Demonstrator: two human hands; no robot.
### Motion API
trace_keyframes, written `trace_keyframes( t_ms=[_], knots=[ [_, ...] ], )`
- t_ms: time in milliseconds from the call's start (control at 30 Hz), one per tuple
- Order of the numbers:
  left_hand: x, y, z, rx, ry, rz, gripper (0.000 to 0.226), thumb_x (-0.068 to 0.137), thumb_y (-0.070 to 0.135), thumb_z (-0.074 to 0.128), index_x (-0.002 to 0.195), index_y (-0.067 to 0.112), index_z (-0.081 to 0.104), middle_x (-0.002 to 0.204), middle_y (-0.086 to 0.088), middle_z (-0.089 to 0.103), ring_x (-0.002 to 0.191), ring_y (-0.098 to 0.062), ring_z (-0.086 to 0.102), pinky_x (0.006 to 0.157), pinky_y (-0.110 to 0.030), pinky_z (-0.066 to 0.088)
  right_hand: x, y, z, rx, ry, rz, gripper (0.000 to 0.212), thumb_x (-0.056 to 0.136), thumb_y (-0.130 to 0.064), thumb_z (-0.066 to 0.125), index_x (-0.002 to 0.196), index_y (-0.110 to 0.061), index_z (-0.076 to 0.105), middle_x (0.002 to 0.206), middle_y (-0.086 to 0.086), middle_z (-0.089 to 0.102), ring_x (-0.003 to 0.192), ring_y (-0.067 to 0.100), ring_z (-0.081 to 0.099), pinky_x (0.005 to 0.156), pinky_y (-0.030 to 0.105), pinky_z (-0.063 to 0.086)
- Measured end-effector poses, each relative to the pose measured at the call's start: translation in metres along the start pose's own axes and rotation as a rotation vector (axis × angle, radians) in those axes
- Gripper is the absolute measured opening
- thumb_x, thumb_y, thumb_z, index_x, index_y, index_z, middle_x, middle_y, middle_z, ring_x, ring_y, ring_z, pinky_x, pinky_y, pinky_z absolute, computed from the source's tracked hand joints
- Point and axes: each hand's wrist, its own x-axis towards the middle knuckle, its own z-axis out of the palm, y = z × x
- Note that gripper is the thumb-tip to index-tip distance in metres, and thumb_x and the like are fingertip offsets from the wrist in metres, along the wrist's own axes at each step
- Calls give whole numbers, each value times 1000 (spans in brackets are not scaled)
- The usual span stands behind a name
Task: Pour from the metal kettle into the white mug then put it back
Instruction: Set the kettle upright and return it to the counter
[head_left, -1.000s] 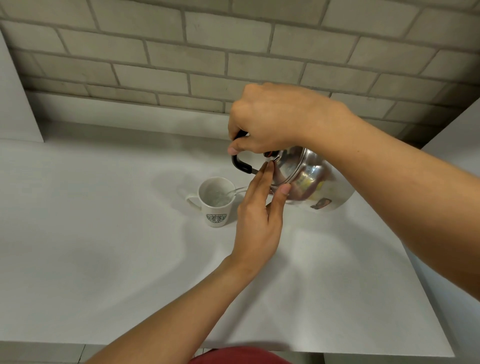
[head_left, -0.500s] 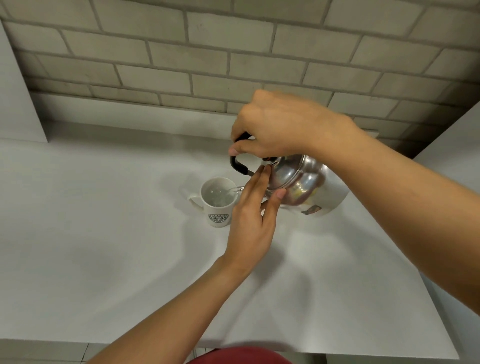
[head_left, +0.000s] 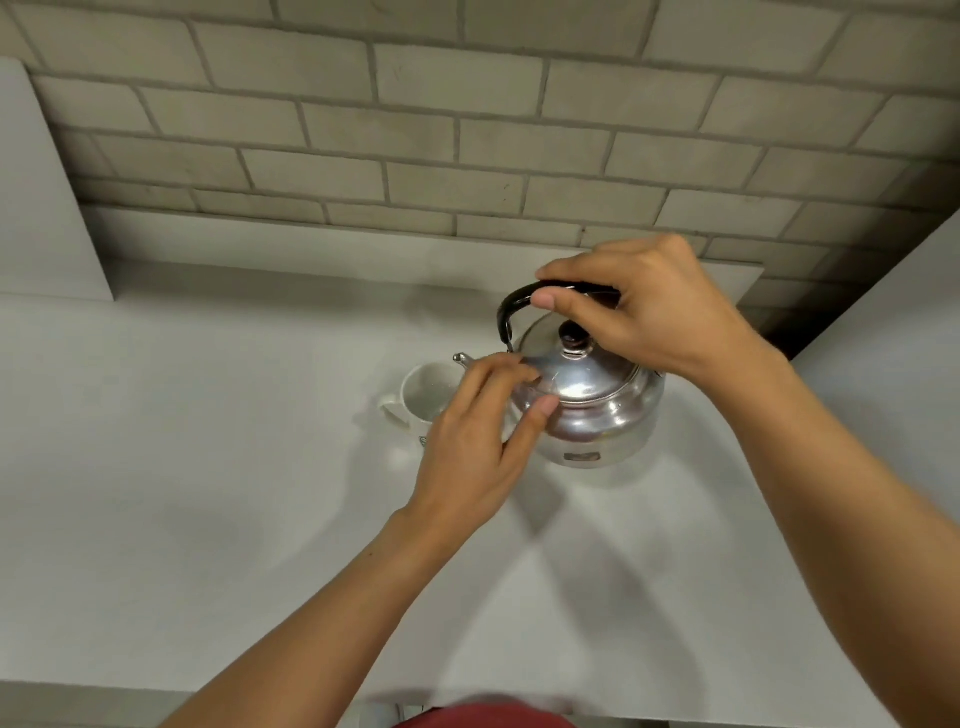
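Note:
The metal kettle (head_left: 592, 405) is upright, low over or on the white counter (head_left: 208, 493), its spout pointing left over the white mug (head_left: 423, 397). My right hand (head_left: 644, 306) grips the kettle's black handle from above. My left hand (head_left: 478, 441) has its fingers spread, fingertips touching the kettle's lid and left shoulder, and it hides the mug's right side. The mug stands left of the kettle, handle to the left, with liquid inside.
A grey brick wall (head_left: 467, 130) runs behind the counter. White panels stand at the far left (head_left: 41, 208) and right (head_left: 893, 322). The counter's front edge is near the bottom of the view, with red cloth (head_left: 483, 717) below it.
The kettle has swung from tilted with its spout over the mug back to upright and moved a little right. My left hand stays against its lid side.

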Motion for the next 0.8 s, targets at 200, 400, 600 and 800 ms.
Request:
trace_keyframes(
  t_ms=[200, 400, 600, 800],
  knots=[
    [25, 3, -4, -49, 23, -78, 48, 106, 46, 50, 149, 28, 39, 138, 9, 46, 115, 3, 53, 87, -8, 46, -36, 13, 9, 92, 214, 135, 27, 95, -31, 77, 111, -10, 84, 83, 7, 81, 73, 22, 77, 70, 39, 61],
    [46, 7, 5, 2, -154, -21, 49, 109, 46, 42, 157, 43, 32, 133, 11, 60, 113, 0, 58, 90, -2, 39, -59, 27, 22, 152, 256, 167, 28, 94, -34, 77, 111, -13, 84, 80, 1, 79, 69, 8, 70, 71, 13, 51],
    [65, 8, 17, 47, -175, 19, 28, 109, 35, 46, 134, 34, 59, 108, 8, 70, 96, -12, 65, 86, -29, 51, -72, 49, 28, 239, 108, 319, 38, 102, -45, 62, 129, -22, 75, 98, -10, 75, 92, 5, 66, 86, 16, 50],
    [95, -3, 26, 76, -114, -63, 33, 110, 29, 46, 138, 21, 60, 109, -4, 71, 97, -26, 66, 82, -27, 45, -76, 88, 35, 119, -127, 457, 51, 111, -49, 31, 159, -33, 38, 126, -9, 60, 120, 16, 52, 100, 35, 46]
  ],
)
